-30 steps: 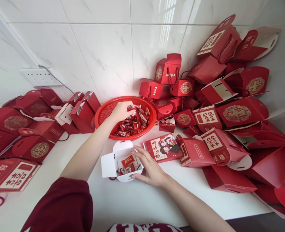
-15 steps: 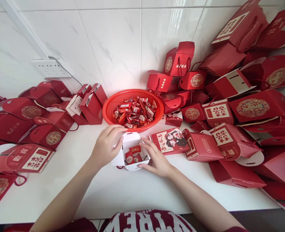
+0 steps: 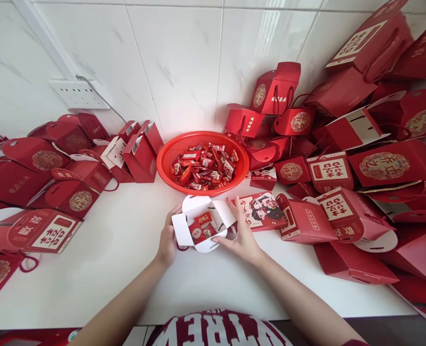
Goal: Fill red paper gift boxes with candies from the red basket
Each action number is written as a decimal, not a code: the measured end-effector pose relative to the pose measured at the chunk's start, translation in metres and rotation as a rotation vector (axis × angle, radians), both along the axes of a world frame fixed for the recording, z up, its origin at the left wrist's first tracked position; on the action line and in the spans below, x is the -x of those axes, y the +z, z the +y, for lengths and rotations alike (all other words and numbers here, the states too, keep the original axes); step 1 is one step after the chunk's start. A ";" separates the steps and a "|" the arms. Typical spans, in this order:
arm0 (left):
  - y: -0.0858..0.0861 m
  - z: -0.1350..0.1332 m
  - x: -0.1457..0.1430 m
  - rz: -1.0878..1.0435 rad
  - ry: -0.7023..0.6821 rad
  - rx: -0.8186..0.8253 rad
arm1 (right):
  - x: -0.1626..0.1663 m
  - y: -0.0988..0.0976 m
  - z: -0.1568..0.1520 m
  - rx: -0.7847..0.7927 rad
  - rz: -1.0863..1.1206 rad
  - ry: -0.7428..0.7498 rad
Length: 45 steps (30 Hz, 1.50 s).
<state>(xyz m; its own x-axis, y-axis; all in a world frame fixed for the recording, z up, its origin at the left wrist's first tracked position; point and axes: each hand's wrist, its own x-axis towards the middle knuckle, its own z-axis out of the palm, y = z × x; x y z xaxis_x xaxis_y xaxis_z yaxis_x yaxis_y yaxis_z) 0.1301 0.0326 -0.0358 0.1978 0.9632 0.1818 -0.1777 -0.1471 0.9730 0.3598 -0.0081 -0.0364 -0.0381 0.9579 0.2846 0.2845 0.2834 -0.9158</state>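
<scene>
A small open gift box [image 3: 216,214] with white inner flaps sits on the white counter [image 3: 126,250] just in front of me. Red wrapped candies [image 3: 200,229] lie inside it. My left hand [image 3: 168,240] grips the box's left side, fingers curled round it. My right hand [image 3: 242,235] holds the box's right side, thumb and fingers pressed against the flap. Behind the box stands a red plastic basket [image 3: 169,158] full of red candies [image 3: 204,168].
Many red gift boxes are heaped at the right [image 3: 360,163] and at the left [image 3: 47,178]. A flat red box with a cartoon couple [image 3: 261,210] lies beside my right hand. A white wall socket [image 3: 76,93] sits on the tiled wall.
My left hand left the candy basket, came down to the open box and now grips its left side. More candy lies in the box. The view shifted left and down.
</scene>
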 end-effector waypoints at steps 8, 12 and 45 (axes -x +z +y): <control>0.000 -0.005 -0.002 0.025 -0.157 0.005 | 0.006 0.004 -0.014 -0.369 -0.196 -0.048; 0.009 -0.009 -0.006 0.079 -0.256 0.016 | 0.001 0.013 -0.015 -0.339 -0.249 0.292; 0.047 -0.050 0.011 1.216 0.117 -0.614 | 0.015 0.005 -0.016 0.096 0.095 0.082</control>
